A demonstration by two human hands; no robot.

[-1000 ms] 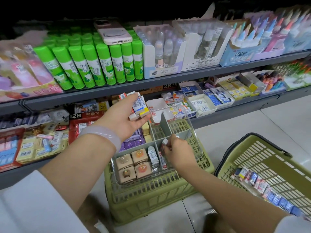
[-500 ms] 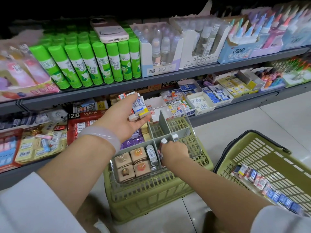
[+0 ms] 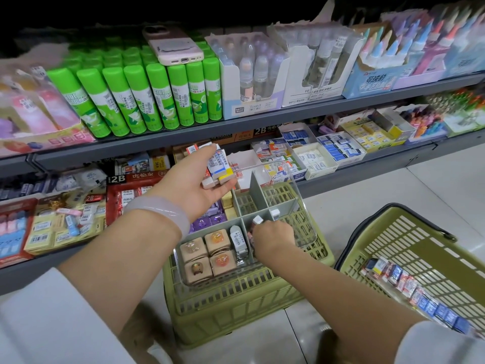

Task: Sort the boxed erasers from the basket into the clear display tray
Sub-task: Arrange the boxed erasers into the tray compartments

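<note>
Fingers: left hand (image 3: 194,185) curls round several boxed erasers (image 3: 215,168); right hand (image 3: 273,236) pinches 1 eraser (image 3: 256,220) upright.
Tray: clear display tray (image 3: 304,227) atop a green crate (image 3: 236,306).
Basket (image 3: 409,248): at right, holding erasers.

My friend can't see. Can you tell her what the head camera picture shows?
A person's right hand pushes a boxed eraser into a clear display tray sitting on a green crate, while the left hand holds a stack of erasers above it. A green basket with more erasers stands at right, before stationery shelves.
</note>
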